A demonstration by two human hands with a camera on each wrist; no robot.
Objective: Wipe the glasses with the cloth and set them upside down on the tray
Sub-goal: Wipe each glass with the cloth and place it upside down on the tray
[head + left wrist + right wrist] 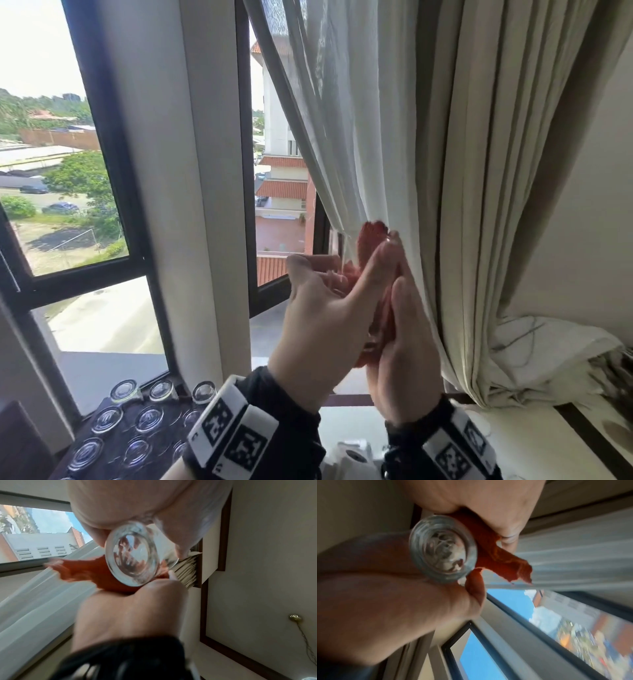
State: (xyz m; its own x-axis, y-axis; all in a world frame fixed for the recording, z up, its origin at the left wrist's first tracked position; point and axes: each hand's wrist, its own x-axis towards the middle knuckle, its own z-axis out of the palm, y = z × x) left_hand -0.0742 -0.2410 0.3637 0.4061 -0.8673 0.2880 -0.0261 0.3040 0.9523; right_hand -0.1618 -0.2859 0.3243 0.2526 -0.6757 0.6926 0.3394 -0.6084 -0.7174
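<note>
Both hands are lifted in front of the window (85, 164), probably so that daylight shows any marks on the glass (133, 557). The left hand (318, 325) curls its fingers around the glass and keeps it steady, with the thick bottom turned toward the wrists. The right hand (404, 329) presses the red cloth (371, 240) against the side of the glass, its fingers closed on the cloth, so I judge the wiping is going on. Low on the left, the dark tray (161, 431) already carries several glasses upside down (107, 418), their bottoms up. This glass is not yet on the tray.
</note>
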